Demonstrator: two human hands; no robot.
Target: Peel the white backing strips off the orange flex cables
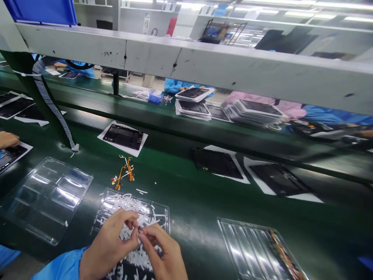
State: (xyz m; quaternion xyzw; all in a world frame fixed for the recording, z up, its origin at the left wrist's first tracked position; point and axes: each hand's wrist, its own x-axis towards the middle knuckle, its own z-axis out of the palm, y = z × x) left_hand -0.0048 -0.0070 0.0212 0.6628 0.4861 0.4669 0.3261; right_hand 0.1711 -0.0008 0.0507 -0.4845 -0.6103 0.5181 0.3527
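- Here, in the head view, the left hand (109, 243) and the right hand (163, 252) meet fingertip to fingertip over a clear tray (159, 213) heaped with small white strips (128, 204). Both are closed in a pinch on one small white piece (139, 231) held between them, just above the heap.
- To my eye the step is peeling or separating that piece: the grip should stay at the very tips, with one hand steady and the other pulling slowly, low over the tray, so scraps fall into it.
- Just beyond the tray, orange flex parts (124, 174) lie loose on the green belt (189, 202); an empty clear tray (46, 198) sits to the left, another tray (256, 249) to the right.
- Dark panels on white sheets (124, 137) rest farther along the belt, and a co-worker's hand (8, 139) shows at the left edge.
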